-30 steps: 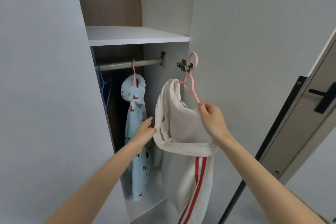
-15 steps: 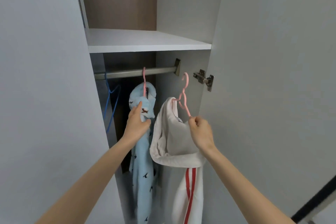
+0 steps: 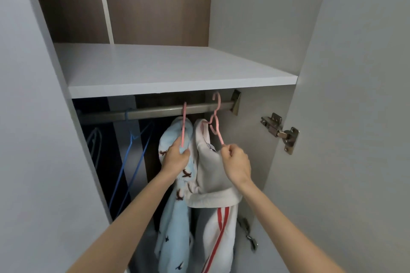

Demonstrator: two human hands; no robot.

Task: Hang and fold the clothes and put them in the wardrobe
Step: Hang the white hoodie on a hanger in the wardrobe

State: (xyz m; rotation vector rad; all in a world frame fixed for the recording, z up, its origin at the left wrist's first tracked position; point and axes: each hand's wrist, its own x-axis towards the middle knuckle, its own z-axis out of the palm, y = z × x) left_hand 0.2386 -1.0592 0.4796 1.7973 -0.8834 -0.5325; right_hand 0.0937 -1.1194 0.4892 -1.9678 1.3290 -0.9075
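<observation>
**A:** Big change of view! The pale grey wardrobe [image 3: 255, 29] fills everything now, with its white shelf [image 3: 177, 73] above both hands. A second ago we stood back by the door.

**B:** And the brushed metal rail [image 3: 155, 112] runs just above the hands. That's the target.

**A:** The white garment with red side stripes [image 3: 213, 175] has come in from the doorway. It hangs below the right hand, pressed against the light blue garment with small dark prints [image 3: 175, 228].

**B:** The left hand [image 3: 175, 157] was loose and empty before. Now its fingers curl round the top of that blue one, just left of the right hand. I'd say it's holding it aside to open a gap.

**A:** The right hand [image 3: 236, 164] pinches the lower arm of the pink plastic hanger [image 3: 216, 126], and the hook has risen to the rail's right end.

**B:** Seated on the rail or only touching it? I can't tell. If it's on, this piece is hung and only letting go remains.
</observation>
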